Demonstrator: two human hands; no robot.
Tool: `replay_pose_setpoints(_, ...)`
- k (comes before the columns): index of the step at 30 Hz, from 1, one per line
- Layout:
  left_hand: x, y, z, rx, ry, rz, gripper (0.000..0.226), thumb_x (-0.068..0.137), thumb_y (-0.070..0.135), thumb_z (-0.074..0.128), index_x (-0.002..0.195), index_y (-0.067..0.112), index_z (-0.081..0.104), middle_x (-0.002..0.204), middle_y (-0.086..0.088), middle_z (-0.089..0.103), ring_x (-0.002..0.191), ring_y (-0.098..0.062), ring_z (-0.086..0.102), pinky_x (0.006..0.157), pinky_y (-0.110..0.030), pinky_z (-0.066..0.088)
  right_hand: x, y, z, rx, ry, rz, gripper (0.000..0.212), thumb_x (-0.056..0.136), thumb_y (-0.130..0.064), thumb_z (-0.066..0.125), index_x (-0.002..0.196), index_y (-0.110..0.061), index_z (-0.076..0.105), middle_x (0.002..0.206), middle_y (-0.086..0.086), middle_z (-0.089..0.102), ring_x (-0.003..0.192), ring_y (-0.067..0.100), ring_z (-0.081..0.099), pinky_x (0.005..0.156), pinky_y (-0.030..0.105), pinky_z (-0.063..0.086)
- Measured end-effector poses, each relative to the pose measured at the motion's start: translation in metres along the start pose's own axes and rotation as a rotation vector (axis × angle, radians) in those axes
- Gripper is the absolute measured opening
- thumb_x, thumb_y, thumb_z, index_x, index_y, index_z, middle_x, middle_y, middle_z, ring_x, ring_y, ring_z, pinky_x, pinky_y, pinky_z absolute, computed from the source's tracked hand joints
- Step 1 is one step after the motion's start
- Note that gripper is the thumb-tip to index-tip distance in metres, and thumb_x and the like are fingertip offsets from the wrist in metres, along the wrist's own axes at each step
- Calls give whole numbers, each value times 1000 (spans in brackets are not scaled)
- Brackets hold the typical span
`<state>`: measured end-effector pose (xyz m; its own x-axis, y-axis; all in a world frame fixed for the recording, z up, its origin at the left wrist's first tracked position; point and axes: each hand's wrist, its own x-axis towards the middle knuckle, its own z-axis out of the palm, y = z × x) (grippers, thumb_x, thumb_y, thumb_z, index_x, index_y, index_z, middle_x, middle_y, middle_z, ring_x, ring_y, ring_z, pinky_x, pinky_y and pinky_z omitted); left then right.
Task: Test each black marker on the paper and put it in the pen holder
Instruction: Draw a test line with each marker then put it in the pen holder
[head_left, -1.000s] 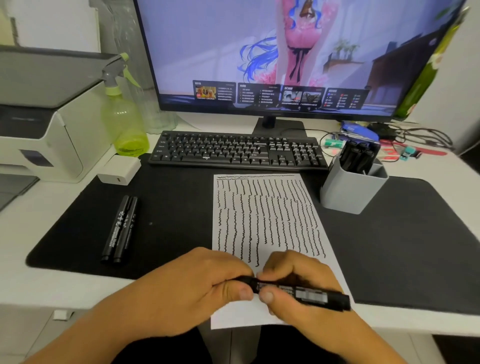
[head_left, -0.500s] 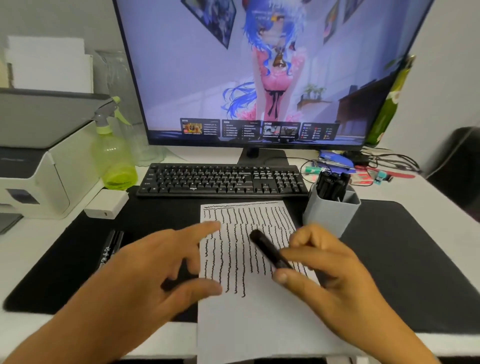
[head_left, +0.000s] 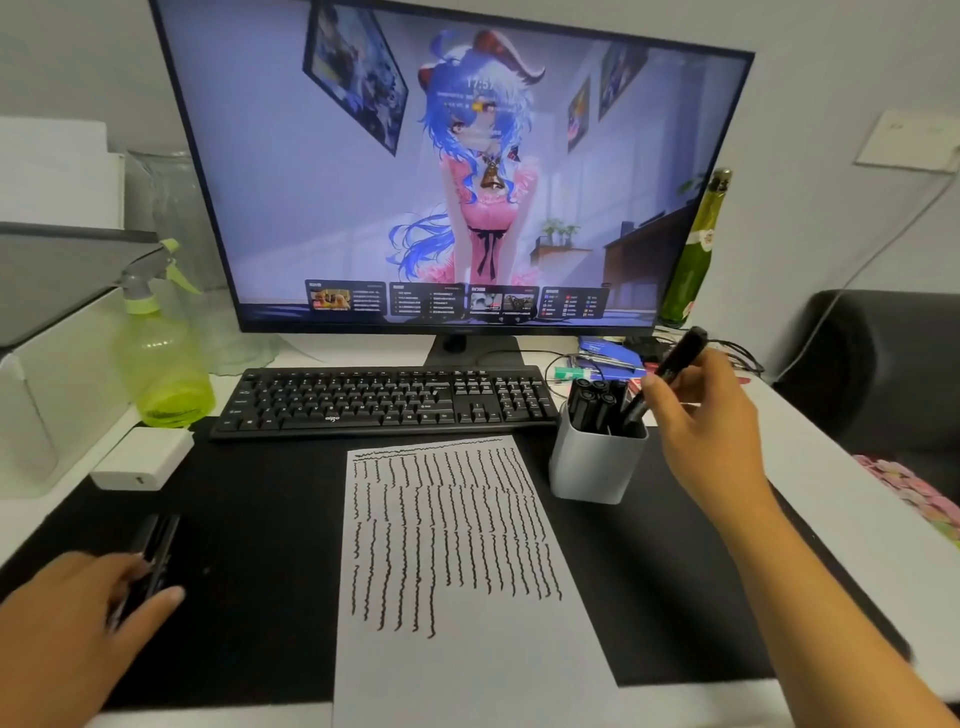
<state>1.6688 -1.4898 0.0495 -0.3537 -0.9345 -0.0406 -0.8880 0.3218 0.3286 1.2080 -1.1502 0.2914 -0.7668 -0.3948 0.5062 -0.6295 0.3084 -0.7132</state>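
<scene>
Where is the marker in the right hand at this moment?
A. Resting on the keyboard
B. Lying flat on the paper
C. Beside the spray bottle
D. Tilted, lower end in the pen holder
D: the right hand holds the marker tilted, its lower end dipping into the pen holder among the other markers.

White desk (head_left: 810, 467) w/ black mat (head_left: 260, 519), printer (head_left: 47, 364), spray bottle (head_left: 161, 364), monitor stand (head_left: 470, 351), prob. a charger (head_left: 143, 458).

Pen holder (head_left: 589, 470) right of paper (head_left: 457, 561)
</scene>
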Motion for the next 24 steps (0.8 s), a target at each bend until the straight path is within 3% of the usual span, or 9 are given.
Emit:
replay_pose_setpoints(3,14,0,-6,-2,-84,-68,51,58,58,80,93,32,54,75,13,49,63,-4,49,56,-33,47,-2,6,9,-41,-100,51,22,95,-28,67,113,-20,56,89,-1,65,79,19,62,55,18,41)
replay_pose_setpoints(7,0,19,-21,81,-13,-3,50,55,50,84,84,35,47,66,14,45,55,-4,45,52,-35,46,-7,12,17,-118,-131,102,22,94,-30,69,107,-12,68,94,3,70,82,22,62,64,27,43)
replay_pose_setpoints(10,-25,62,-47,191,99,86,50,50,52,83,84,32,52,61,17,39,48,0,41,44,-28,44,-13,19,20,-223,-108,24,31,95,-33,63,81,-8,72,86,11,71,79,29,63,62,34,46)
replay_pose_setpoints(12,-50,97,-72,280,98,139,47,51,56,80,86,33,57,62,18,36,47,1,39,42,-21,36,-20,22,23,-323,-155,32,38,98,-37,57,80,-8,74,104,13,72,100,37,62,77,45,53)
replay_pose_setpoints(15,-76,140,-97,372,44,85,46,72,64,63,107,37,51,74,15,38,58,-1,45,51,-16,35,-28,25,24,-435,-212,92,40,99,-42,55,108,-10,78,139,9,60,131,37,44,105,55,43)
replay_pose_setpoints(18,-90,172,-116,379,-63,11,47,84,56,58,120,30,40,83,11,43,66,-3,48,57,-17,39,-33,23,19,-374,-102,60,42,96,-36,62,129,-11,66,141,12,58,132,34,44,107,54,40)
replay_pose_setpoints(20,-96,183,-123,323,-91,-28,47,88,48,59,122,25,38,91,6,54,72,-5,54,61,-20,45,-42,18,14,-273,73,-1,37,94,-23,66,128,-11,63,131,15,61,124,33,50,103,47,41)
replay_pose_setpoints(22,-102,186,-127,179,-65,-26,42,89,42,61,120,24,40,88,5,58,71,-6,58,60,-20,46,-58,7,12,-150,233,-70,26,91,-11,65,117,-11,64,114,16,65,107,30,56,93,32,42)
replay_pose_setpoints(24,-108,187,-128,-69,-19,3,43,87,39,64,121,26,41,80,6,62,66,-6,61,60,-20,47,-82,-12,15,6,213,-68,22,90,-7,61,104,-25,63,101,8,66,91,20,59,80,9,42)
